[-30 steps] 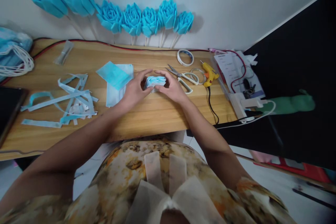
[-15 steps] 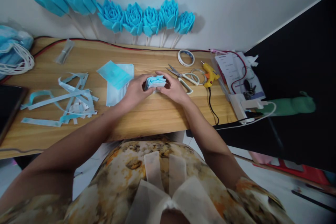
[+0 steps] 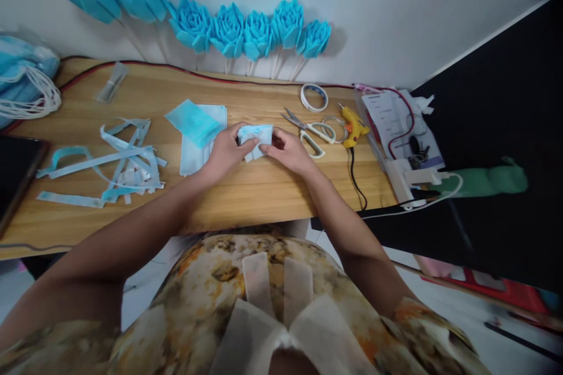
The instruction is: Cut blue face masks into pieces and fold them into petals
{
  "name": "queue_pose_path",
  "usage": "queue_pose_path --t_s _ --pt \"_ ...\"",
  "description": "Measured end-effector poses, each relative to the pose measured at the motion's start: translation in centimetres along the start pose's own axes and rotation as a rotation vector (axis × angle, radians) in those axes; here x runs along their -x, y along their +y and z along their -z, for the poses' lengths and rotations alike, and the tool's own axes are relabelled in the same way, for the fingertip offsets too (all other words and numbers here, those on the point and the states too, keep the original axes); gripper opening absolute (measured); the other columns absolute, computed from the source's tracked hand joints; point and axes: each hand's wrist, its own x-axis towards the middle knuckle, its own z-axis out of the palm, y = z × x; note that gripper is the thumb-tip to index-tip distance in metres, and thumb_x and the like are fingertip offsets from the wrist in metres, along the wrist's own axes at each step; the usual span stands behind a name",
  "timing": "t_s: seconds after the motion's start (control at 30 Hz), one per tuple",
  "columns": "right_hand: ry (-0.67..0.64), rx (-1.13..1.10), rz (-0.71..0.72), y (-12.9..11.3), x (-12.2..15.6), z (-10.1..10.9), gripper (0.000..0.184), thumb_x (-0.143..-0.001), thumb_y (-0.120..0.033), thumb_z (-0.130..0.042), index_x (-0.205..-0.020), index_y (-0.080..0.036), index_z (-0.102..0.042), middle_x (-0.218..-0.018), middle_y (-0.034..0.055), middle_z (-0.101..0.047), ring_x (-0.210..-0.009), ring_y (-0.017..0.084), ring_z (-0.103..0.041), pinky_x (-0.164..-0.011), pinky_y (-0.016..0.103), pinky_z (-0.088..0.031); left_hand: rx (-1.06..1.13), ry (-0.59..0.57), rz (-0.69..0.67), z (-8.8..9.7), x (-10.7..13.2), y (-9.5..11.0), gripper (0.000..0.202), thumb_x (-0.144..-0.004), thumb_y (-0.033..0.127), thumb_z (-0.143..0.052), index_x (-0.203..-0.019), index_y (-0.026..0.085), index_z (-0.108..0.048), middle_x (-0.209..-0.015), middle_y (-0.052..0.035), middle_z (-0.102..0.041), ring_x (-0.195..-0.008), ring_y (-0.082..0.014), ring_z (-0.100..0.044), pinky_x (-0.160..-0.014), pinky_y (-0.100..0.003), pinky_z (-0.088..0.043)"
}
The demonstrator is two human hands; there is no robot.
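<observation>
Between my two hands is a stack of cut light-blue fabric pieces, held just above the table. My left hand grips its left side, the thumb lying across the front. On the right side, my right hand has its thumb and fingers closed on the stack's edge. Beside my left hand lie larger pale-blue fabric sheets, with a brighter blue piece slanted over them. To the right of my right hand are open scissors with cream handles.
Cut blue strips are heaped on the left. A tape roll, a yellow glue gun and a white power strip lie to the right. Several blue fabric flowers stand on sticks along the wall. A dark tablet-like device lies at far left.
The stack has tipped, so its flat face now shows instead of its layered edges. My thumbs have shifted onto its front. The whole view has moved slightly.
</observation>
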Motion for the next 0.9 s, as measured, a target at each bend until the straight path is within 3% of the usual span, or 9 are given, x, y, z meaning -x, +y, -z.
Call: queue_pose_path --t_s 0.13,0.3,0.43,0.6,0.73,0.9 --pt "0.029 -0.011 -0.018 -0.3 0.0 0.2 0.035 -0.081 -0.053 -0.071 -0.085 -0.020 -0.063 -0.086 0.0020 -0.065 -0.079 0.015 -0.057 -0.073 0.030 -0.048 0.163 0.003 0.071 0.0 -0.1 0.1 0.019 -0.074 0.031 -0.073 -0.082 0.017 -0.063 -0.073 0.0021 -0.060 -0.067 -0.0126 -0.053 -0.060 -0.025 -0.044" --pt "0.175 -0.109 -0.012 -0.1 -0.2 0.5 0.043 -0.080 -0.062 -0.071 -0.086 -0.021 -0.061 -0.077 -0.0021 -0.059 -0.067 0.011 -0.048 -0.065 0.028 -0.041 0.215 -0.035 -0.004 0.0 -0.4 -0.5 0.025 -0.073 0.036 -0.075 -0.087 0.017 -0.064 -0.085 -0.0004 -0.066 -0.078 -0.0144 -0.059 -0.071 -0.027 -0.049" --pt "0.238 -0.165 0.009 -0.1 -0.2 0.7 0.045 -0.078 -0.064 -0.074 -0.086 -0.021 -0.062 -0.075 -0.0026 -0.058 -0.065 0.011 -0.048 -0.063 0.027 -0.043 0.252 -0.106 -0.026 -0.2 -0.7 -1.3 0.032 -0.071 0.041 -0.075 -0.088 0.018 -0.063 -0.083 -0.0005 -0.064 -0.076 -0.0150 -0.058 -0.069 -0.028 -0.050" --pt "0.238 -0.085 0.009 -0.2 -0.1 0.7 0.046 -0.077 -0.064 -0.075 -0.089 -0.021 -0.064 -0.073 -0.0026 -0.058 -0.062 0.011 -0.048 -0.060 0.027 -0.042 0.181 -0.147 -0.042 0.0 -0.6 -1.0 0.033 -0.075 0.044 -0.071 -0.091 0.017 -0.063 -0.082 -0.0011 -0.065 -0.073 -0.0146 -0.057 -0.067 -0.027 -0.046" --pt "0.213 0.000 0.012 -0.3 0.2 0.7 0.048 -0.078 -0.067 -0.072 -0.089 -0.021 -0.066 -0.072 -0.0017 -0.059 -0.062 0.012 -0.050 -0.059 0.028 -0.043 0.135 -0.109 -0.053 0.1 -0.4 -0.6 0.029 -0.078 0.044 -0.068 -0.090 0.018 -0.063 -0.078 -0.0006 -0.065 -0.070 -0.0140 -0.056 -0.062 -0.026 -0.043" --pt "0.131 0.000 -0.020 -0.4 0.2 0.3 0.054 -0.079 -0.069 -0.070 -0.106 -0.023 -0.064 -0.090 0.0039 -0.067 -0.076 0.018 -0.062 -0.070 0.034 -0.054 0.185 -0.072 -0.042 0.1 -0.4 -0.9 0.024 -0.080 0.042 -0.066 -0.083 0.018 -0.063 -0.074 -0.0005 -0.064 -0.067 -0.0140 -0.056 -0.060 -0.026 -0.043"
